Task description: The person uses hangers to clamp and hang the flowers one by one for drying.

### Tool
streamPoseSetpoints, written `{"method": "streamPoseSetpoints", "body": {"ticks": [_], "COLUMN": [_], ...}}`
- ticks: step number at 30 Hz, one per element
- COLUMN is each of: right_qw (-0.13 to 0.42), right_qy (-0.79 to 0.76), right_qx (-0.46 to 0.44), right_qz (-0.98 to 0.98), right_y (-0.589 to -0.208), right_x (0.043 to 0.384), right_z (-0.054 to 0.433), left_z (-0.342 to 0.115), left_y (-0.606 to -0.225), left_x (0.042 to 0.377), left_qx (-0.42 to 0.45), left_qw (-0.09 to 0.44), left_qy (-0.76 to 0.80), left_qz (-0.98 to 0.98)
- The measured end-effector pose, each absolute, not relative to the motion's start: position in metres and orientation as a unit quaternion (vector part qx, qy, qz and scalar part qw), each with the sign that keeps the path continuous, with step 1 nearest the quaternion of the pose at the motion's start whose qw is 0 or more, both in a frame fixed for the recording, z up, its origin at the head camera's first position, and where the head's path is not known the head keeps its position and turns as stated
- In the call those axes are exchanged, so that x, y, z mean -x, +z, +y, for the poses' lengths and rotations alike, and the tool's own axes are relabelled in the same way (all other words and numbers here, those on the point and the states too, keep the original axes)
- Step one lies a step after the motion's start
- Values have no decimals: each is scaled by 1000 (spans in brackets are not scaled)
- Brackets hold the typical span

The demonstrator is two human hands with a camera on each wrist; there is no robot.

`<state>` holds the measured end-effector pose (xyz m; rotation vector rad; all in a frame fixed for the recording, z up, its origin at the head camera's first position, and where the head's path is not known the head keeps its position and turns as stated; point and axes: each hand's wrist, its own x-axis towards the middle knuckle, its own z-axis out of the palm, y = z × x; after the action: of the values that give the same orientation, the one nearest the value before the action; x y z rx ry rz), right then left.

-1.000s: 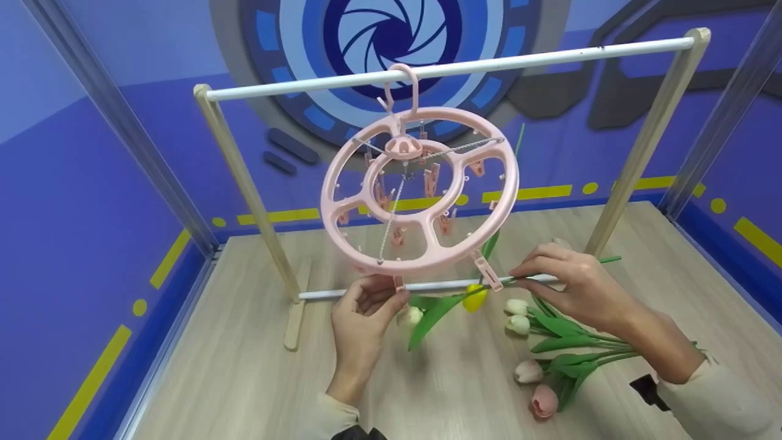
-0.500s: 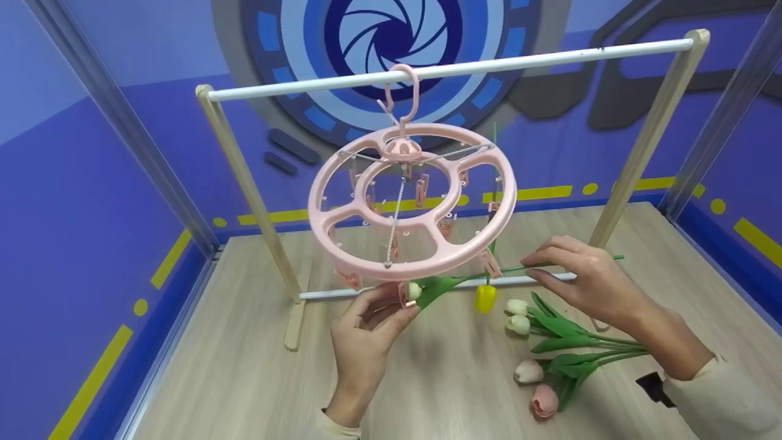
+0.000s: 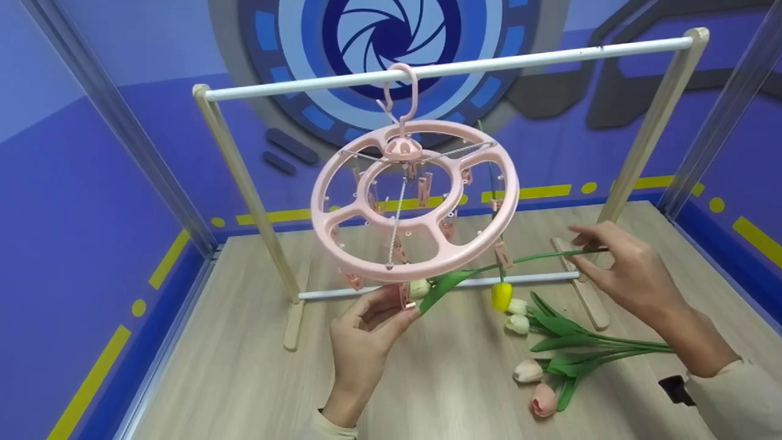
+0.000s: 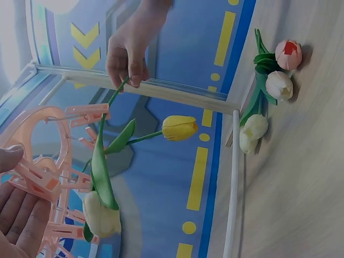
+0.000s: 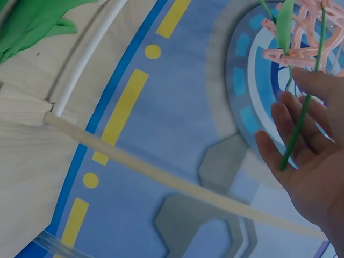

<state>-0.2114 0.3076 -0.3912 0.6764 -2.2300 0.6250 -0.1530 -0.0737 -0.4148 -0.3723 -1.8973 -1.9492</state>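
Note:
A round pink clip hanger (image 3: 333, 241) hangs from the rack's white top rail (image 3: 537, 60). My left hand (image 3: 360, 354) pinches one of its pink clips (image 3: 404, 296) at the front edge, thumb on one side, fingers on the other. The bloom of a white tulip (image 3: 419, 288) shows just behind that clip; in the left wrist view the white tulip (image 4: 102, 215) appears beside the hanger. Out to the right, my right hand (image 3: 635, 269) holds this tulip's green stem between thumb and fingers. A yellow tulip (image 3: 501, 296) hangs bloom down from the hanger's right side.
Several white and pink tulips (image 3: 568, 360) lie on the wooden table (image 3: 452, 391) below my right forearm. The rack's wooden posts (image 3: 244, 183) and low white crossbar (image 3: 531, 278) stand around the hanger. Blue printed walls (image 3: 110, 214) enclose the table.
My right hand has moved right and slightly up along the stem. The white bloom has risen to the left-hand clip. The hanger has tilted and turned, and the yellow tulip has swung right.

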Motion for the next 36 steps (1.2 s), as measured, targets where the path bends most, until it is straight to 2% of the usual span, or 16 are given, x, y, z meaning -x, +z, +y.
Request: {"method": "streamPoseSetpoints", "body": {"ticks": [4, 7, 19, 36], "right_qw": [399, 401, 334, 207], "right_qy": [246, 261, 278, 251], "right_qx": [-225, -196, -181, -201], "right_qz": [-854, -856, -882, -924], "right_y": [-394, -396, -419, -464], "right_x": [211, 210, 207, 195], "right_z": [318, 324, 347, 388], "left_z": [-75, -76, -73, -71], "left_y": [-416, -417, -420, -422], "left_x": [153, 154, 153, 155], "left_qx": [134, 136, 153, 155], "left_qw": [194, 198, 206, 213], "left_qy": [-699, -700, -697, -695], "left_qz": [-675, -673, -670, -668]}}
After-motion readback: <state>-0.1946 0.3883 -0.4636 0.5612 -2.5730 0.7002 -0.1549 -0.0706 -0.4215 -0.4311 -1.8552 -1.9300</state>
